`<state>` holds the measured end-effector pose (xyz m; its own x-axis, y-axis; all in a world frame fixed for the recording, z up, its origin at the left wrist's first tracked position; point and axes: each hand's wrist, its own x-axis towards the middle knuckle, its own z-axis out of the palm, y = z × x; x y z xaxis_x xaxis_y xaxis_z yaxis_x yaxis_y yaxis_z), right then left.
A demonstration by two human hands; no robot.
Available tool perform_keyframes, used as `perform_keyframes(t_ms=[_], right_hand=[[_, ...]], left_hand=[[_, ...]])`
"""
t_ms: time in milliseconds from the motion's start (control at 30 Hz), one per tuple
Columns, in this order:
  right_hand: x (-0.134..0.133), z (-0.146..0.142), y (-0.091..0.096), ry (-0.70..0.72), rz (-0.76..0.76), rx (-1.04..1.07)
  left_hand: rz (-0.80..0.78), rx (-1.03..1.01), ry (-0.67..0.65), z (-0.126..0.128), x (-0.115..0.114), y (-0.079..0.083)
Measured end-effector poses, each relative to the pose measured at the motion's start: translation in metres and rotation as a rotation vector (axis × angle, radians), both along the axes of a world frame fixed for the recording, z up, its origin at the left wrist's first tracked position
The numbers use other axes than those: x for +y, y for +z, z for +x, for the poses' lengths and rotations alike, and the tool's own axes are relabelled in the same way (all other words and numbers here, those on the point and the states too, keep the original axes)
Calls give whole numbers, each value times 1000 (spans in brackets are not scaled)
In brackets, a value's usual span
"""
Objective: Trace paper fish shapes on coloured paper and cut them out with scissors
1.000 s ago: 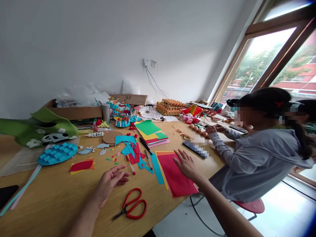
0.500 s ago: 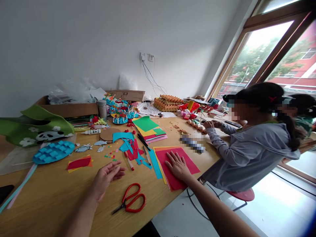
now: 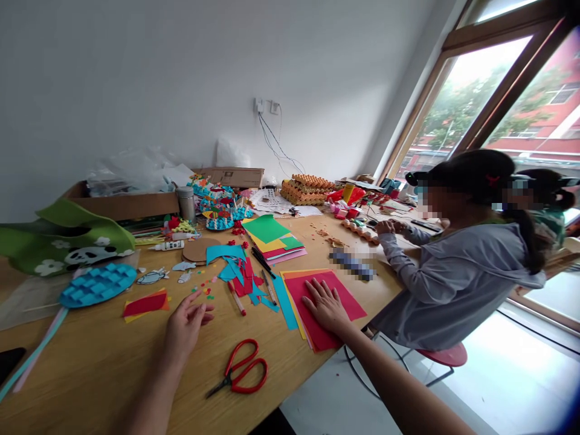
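Observation:
My right hand point(image 3: 325, 307) lies flat, fingers spread, on a red paper sheet point(image 3: 347, 305) topping a stack of coloured paper. My left hand point(image 3: 185, 323) holds nothing; its fingers are apart and raised over the wooden table point(image 3: 104, 368). It is nearest to small coloured paper bits point(image 3: 203, 290) and a red-and-yellow paper piece point(image 3: 145, 305). Red-handled scissors point(image 3: 242, 368) lie between my hands, nearer the table's front edge. Teal and red paper scraps point(image 3: 238, 275) and a marker point(image 3: 237, 299) lie just beyond them.
A person in a grey hoodie point(image 3: 457, 284) sits at the table's right edge, working with both hands point(image 3: 389, 228). A second person point(image 3: 539, 202) is behind. A blue foam shape point(image 3: 97, 285), green panda felt point(image 3: 67, 241), a cardboard box point(image 3: 122, 206) and egg cartons point(image 3: 303, 192) crowd the table.
My right hand has come down flat onto the red sheet. My left hand's fingers have lifted and turned upward. The view has tilted slightly.

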<state>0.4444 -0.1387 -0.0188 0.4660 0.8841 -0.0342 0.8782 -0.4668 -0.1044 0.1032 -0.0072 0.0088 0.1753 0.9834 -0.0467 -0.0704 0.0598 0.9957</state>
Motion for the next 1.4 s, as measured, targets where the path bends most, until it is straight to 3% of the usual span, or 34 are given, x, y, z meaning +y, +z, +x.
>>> perform_keyframes(t_ms=[667, 900, 1067, 1200, 1300, 1400], right_hand=[[-1, -1, 3, 6, 21, 27], [4, 22, 5, -64, 202, 292], [11, 40, 29, -43, 371, 243], [52, 46, 61, -9, 468, 153], [108, 44, 78, 80, 462, 101], [172, 36, 80, 169, 408, 61]], left_hand=[[-19, -38, 3, 4, 1, -5], [-16, -38, 4, 3, 2, -5], [20, 14, 1, 4, 2, -14], [180, 156, -4, 3, 2, -26], [322, 290, 26, 2, 1, -32], [445, 373, 59, 0, 1, -36]])
